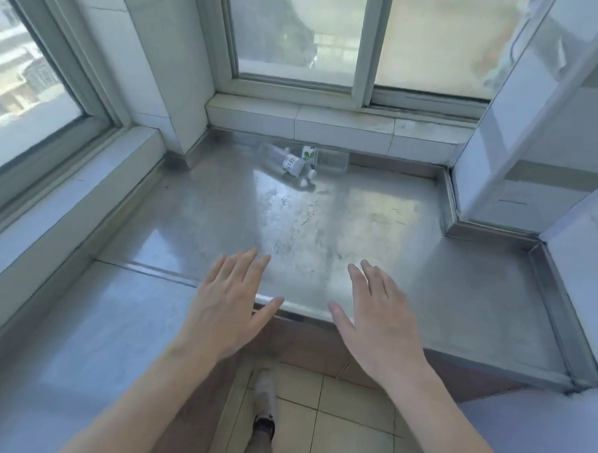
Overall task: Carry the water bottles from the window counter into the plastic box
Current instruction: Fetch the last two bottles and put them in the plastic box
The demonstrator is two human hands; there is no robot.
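Observation:
Two clear water bottles lie on their sides at the back of the steel window counter (376,229). One bottle (286,161) has a white label and points its cap toward me; the other bottle (328,157), with a green-and-white label, lies behind it against the tiled sill. My left hand (231,302) and my right hand (375,318) hover over the counter's front edge, fingers straight and spread, holding nothing. Both hands are well short of the bottles. The plastic box is not in view.
Windows close off the back and the left. A white tiled sill (343,125) runs behind the bottles, and a white wall (534,134) juts in at the right. Below the counter edge lie floor tiles (334,416) and my shoe (266,389).

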